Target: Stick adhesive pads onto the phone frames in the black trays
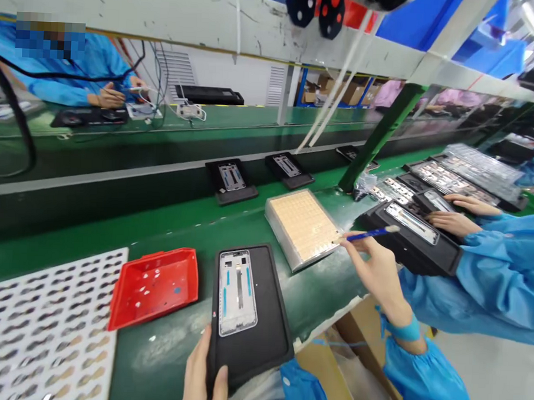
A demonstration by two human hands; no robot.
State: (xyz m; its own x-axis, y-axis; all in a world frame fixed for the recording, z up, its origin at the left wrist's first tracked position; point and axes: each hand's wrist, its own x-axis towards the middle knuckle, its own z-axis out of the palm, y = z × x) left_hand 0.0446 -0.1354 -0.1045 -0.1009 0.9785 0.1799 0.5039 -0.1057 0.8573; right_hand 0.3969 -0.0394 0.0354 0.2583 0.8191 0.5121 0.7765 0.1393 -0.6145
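Note:
My left hand (204, 377) grips the near edge of a black tray (267, 335) that carries a white phone frame (237, 292). The tray lies on the green bench in front of me. My right hand (373, 269) pinches blue tweezers (372, 233), whose tip touches the corner of a flat tray of small tan parts (302, 225) to the right of the black tray. Both sleeves are blue.
A red plastic bin (156, 286) and a white perforated sheet (44, 326) lie to the left. More black trays with frames (231, 179) ride the conveyor belt behind. A co-worker's hands (454, 220) work on trays at the right; another person (104, 94) sits across. A cardboard box (348, 357) stands below.

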